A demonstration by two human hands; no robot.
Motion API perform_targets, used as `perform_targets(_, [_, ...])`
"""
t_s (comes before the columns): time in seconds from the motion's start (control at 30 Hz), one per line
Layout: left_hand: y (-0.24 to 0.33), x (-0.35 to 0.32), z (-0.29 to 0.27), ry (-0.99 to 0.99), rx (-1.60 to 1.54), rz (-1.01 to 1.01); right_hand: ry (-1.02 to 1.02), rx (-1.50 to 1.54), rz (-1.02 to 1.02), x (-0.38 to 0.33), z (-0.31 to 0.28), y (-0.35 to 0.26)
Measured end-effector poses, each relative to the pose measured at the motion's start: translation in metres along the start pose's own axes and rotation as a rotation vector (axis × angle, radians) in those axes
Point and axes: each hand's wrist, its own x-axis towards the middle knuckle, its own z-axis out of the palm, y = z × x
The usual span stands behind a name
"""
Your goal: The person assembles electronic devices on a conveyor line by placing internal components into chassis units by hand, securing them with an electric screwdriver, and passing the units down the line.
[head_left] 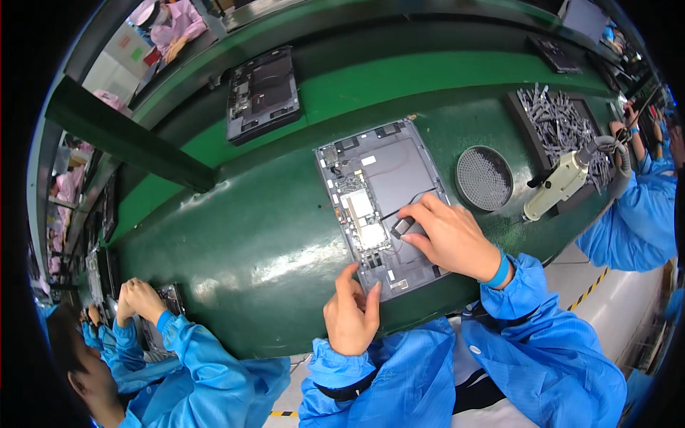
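At the far left, around eight o'clock, a co-worker's hands (139, 298) in blue sleeves rest on another device (170, 299) at the edge of the green tabletop (264, 242). Up at eleven o'clock a dark open tablet chassis (262, 94) lies on the raised green strip.

Near the centre, slightly toward six o'clock, the left hand (351, 314) sits at the near edge of the open tablet (382, 203); its fingers (347, 277) are loosely curled, thumb and forefinger pressing on the lower corner of the frame without enclosing anything.

The open tablet lies back-up in the middle of the tabletop, tilted a little, its circuit board and flat dark battery panel exposed.

Just right of centre, the right hand (449, 235) lies over the tablet's lower half. Its fingers (417, 212) are pinched on a small dark rectangular part (402, 227), held against the board beside the battery panel.

At two o'clock from the tablet sits a round perforated dish (484, 177). Further right, at three o'clock, a cream electric screwdriver (560, 184) rests across a black tray of grey parts (560, 125). At the far right edge another person's blue sleeve (642, 214) enters.
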Motion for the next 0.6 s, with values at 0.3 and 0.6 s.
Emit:
perform_targets(0.3, [0.016, 0.014, -0.011, -0.01, 0.273, 0.153, -0.104, 0.33, 0.031, -0.003, -0.012, 0.009])
perform_targets(0.6, [0.028, 0.028, 0.008, -0.042, 0.306, 0.315, -0.104, 0.389, 0.018, -0.004, -0.006, 0.005])
